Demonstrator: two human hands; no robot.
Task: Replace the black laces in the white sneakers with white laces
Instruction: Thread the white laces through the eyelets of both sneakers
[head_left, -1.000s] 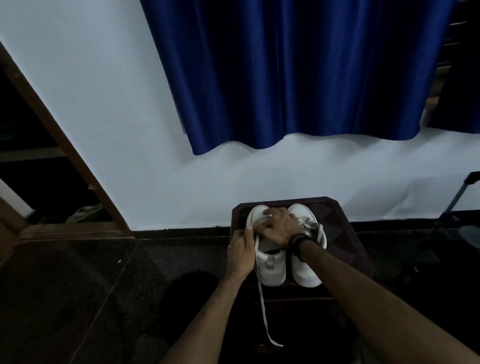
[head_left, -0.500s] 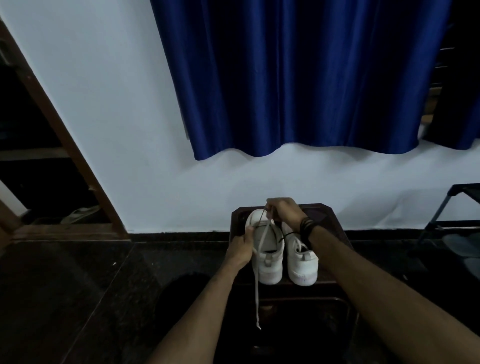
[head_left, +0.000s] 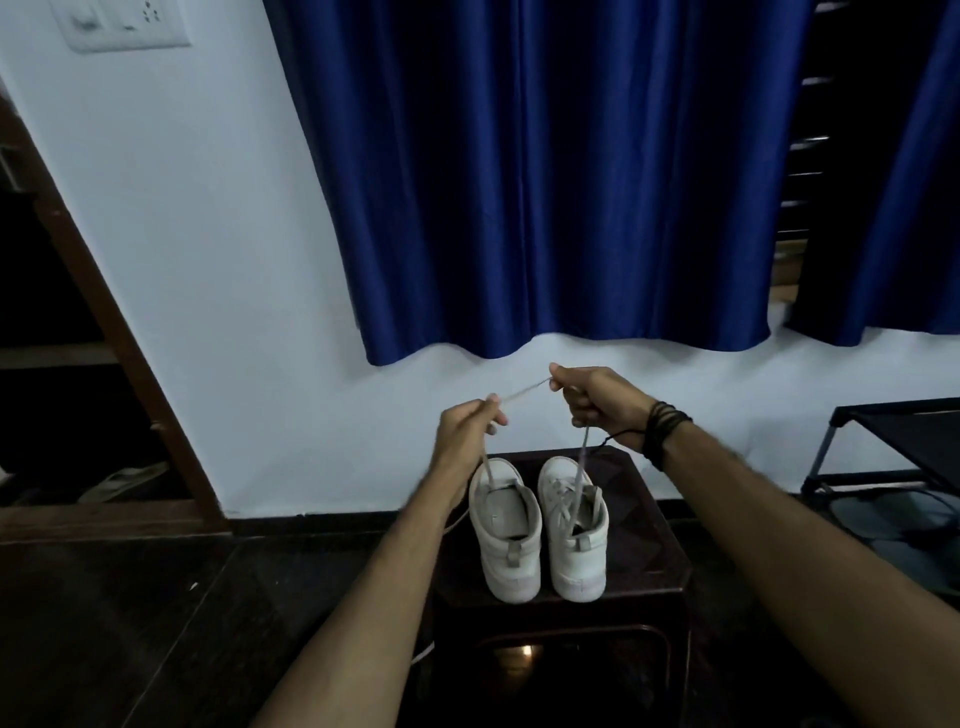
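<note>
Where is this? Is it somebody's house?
Probably yes, a room in a home. A blue curtain hangs on a white wall with a switch plate, a wooden door frame stands to the side, and the white sneakers sit on a small dark stool.

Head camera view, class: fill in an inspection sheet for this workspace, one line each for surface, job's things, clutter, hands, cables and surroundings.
Surface: dark stool standing on a dark floor; both sneakers stand on its top.
Job's things: left sneaker shows no lace in it; right sneaker is laced white; a white lace is stretched between the hands above them, its ends hanging down. No black lace seen.
Clutter: nothing seen on the stool besides the sneakers.
Hands: left hand and right hand each pinch the lace, raised above the sneakers.
Cables: nothing seen for certain.
Surroundings: blue curtain, white wall with a switch plate, black rack on the right.
</note>
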